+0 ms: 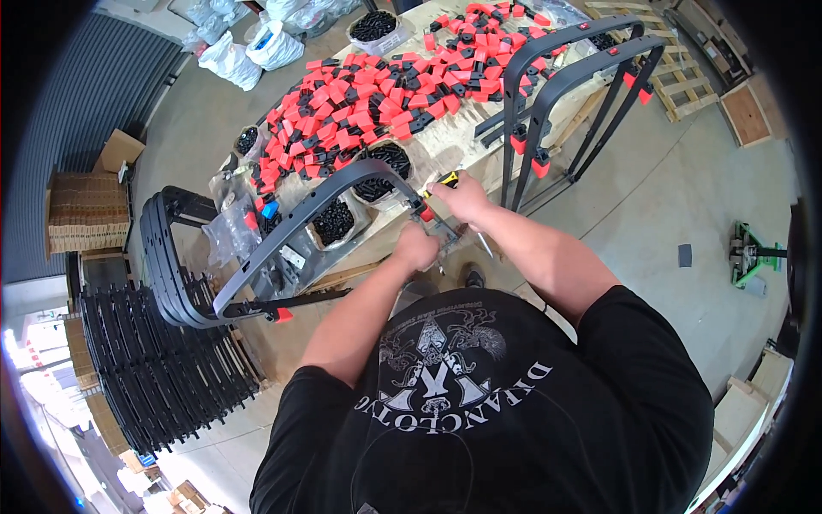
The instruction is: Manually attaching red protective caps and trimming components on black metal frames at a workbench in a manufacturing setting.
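I have the right hand's [464,202] fingers round a yellow-and-black screwdriver [444,181], beside the counter's [438,147] near edge. The left hand [417,248] sits at one end of the curved black frame [347,177] (I can't tell whether its fingers grip), which arches over that edge.

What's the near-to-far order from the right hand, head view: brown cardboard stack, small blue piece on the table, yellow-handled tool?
1. Yellow-handled tool: held in the right hand.
2. Small blue piece: to the hand's left, at the table's left end.
3. Brown cardboard stack: far left, beyond the table, by the grey ribbed wall.
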Demonstrator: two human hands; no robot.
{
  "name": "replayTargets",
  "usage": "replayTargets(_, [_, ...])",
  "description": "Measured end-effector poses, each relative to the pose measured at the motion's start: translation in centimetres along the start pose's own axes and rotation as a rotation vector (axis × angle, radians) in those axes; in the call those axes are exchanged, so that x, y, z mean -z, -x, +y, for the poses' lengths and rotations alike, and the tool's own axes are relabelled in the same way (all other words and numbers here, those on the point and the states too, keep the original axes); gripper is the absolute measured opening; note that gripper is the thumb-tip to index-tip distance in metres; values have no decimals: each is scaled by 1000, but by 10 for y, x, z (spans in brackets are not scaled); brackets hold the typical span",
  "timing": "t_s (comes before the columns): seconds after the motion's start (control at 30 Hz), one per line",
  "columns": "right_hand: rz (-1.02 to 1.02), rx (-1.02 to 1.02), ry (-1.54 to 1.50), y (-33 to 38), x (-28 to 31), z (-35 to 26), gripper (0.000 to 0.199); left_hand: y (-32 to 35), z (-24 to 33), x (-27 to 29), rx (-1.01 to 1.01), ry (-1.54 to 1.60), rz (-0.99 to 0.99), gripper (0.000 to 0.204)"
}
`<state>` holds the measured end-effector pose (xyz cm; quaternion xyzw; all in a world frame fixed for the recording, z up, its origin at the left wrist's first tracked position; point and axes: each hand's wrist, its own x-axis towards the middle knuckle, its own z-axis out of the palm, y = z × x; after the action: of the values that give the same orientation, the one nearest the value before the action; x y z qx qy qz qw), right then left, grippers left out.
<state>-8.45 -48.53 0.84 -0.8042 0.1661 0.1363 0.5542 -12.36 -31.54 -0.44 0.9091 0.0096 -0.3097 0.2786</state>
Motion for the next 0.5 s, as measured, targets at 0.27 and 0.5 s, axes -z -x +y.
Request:
replayTargets(0.27, [-10, -2, -20, -3, 0, 1, 66, 16, 10, 8, -67, 217, -49, 26])
replayTargets(0.5, [27, 67, 34, -5, 0, 8, 64, -1, -10, 69, 129, 1841, -984, 33])
